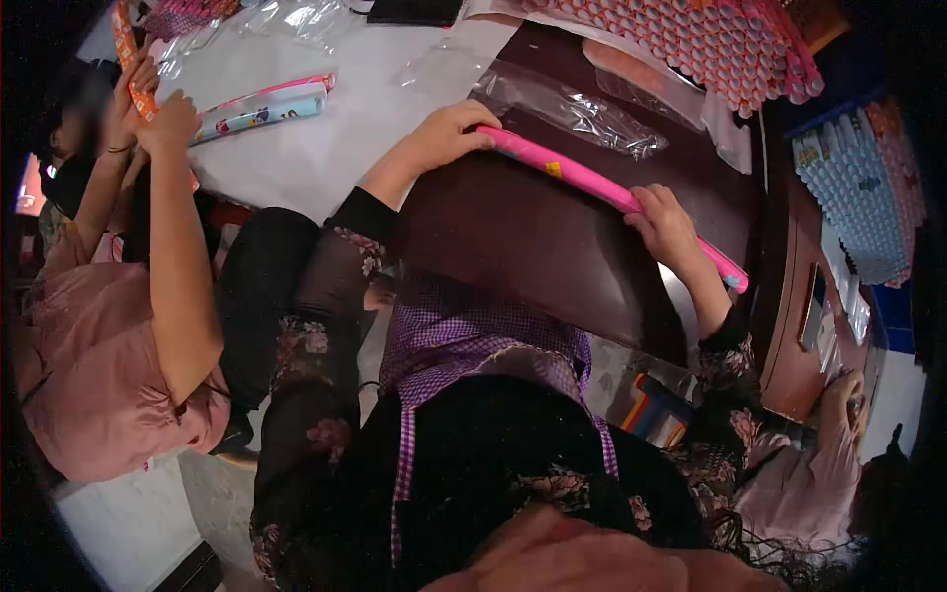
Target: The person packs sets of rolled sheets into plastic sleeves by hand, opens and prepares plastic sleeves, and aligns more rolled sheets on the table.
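Note:
A long pink printed roll (592, 182), with a small yellow patch on it, lies slantwise over the dark brown tabletop (513, 247). My left hand (447, 136) grips its far left end, thumb and fingers closed round it. Farther along toward the lower right, my right hand (667, 225) is wrapped over the same roll, whose end sticks out past the wrist. Just beyond the roll lies a clear plastic sleeve (582, 116), crumpled and shiny.
A big stack of pink rolls (691, 44) stands at the back right, and light blue rolls (853, 192) are stacked at the far right. On the left, a co-worker's hands (158, 113) hold an orange roll. Blue and pink rolls (261, 111) lie on the white surface.

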`<state>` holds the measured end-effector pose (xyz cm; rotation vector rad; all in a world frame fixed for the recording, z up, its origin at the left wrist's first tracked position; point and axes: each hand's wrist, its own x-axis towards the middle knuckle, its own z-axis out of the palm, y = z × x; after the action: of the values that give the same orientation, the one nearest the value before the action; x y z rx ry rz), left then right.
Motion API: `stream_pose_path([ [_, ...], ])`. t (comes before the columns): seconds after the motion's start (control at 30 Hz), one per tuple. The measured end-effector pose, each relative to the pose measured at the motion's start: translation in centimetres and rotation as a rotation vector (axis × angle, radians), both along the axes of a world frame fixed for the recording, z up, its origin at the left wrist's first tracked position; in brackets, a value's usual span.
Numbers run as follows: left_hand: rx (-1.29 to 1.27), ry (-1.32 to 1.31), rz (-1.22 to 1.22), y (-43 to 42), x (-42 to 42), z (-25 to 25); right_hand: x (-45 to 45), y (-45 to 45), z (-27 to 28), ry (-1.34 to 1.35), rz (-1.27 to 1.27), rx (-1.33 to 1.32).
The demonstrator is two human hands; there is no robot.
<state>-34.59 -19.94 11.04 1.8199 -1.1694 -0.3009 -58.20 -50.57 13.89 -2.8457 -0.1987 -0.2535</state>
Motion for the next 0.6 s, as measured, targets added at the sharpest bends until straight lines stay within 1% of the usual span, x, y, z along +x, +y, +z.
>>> stream_pose_path([
  [0.03,-0.027,-0.065,0.002,-2.8,3.7,-11.4,3.4,-2.8,-11.3,-0.004,-0.004,0.009],
  [0.07,-0.070,-0.118,-0.003,-5.4,6.4,-21.8,5.9,-4.9,-21.0,-0.001,-0.011,0.012],
  [0.1,-0.107,-0.184,-0.003,-5.4,6.3,-21.7,6.0,-4.8,-20.6,0.009,0.000,0.019],
  [0.13,-0.109,-0.177,-0.003,-5.1,5.7,-20.3,5.3,-4.6,-19.2,0.010,0.002,0.024],
  [0.17,-0.120,-0.188,-0.004,-5.1,5.8,-19.9,5.4,-4.6,-18.9,0.009,0.002,0.028],
  [0.23,-0.170,-0.198,0.009,-5.6,6.3,-21.1,6.1,-5.0,-19.7,-0.020,0.035,0.038],
  [0.3,-0.130,-0.170,0.017,-5.7,6.3,-21.6,6.4,-5.1,-19.9,0.074,0.012,0.051],
  [0.33,-0.131,-0.152,0.027,-5.6,6.2,-21.7,6.6,-5.5,-19.6,0.132,0.041,0.021],
  [0.37,-0.130,-0.156,0.031,-5.7,6.2,-21.8,7.3,-5.5,-19.0,0.126,0.039,0.015],
  [0.43,-0.124,-0.169,0.047,-5.7,6.1,-21.4,8.8,-5.5,-16.8,0.114,-0.031,0.171],
  [0.47,-0.132,-0.172,0.044,-5.7,5.9,-20.9,10.7,-5.1,-14.4,0.026,0.067,0.155],
  [0.53,-0.101,-0.161,0.091,-5.5,5.6,-20.0,14.9,-4.5,-12.2,-0.047,0.029,0.203],
  [0.57,-0.096,-0.154,0.078,-5.4,5.6,-20.0,17.1,-3.6,-11.2,-0.014,-0.035,0.326],
  [0.6,-0.097,-0.159,0.076,-5.3,5.6,-20.0,20.0,-3.5,-11.2,-0.037,0.037,0.347],
])
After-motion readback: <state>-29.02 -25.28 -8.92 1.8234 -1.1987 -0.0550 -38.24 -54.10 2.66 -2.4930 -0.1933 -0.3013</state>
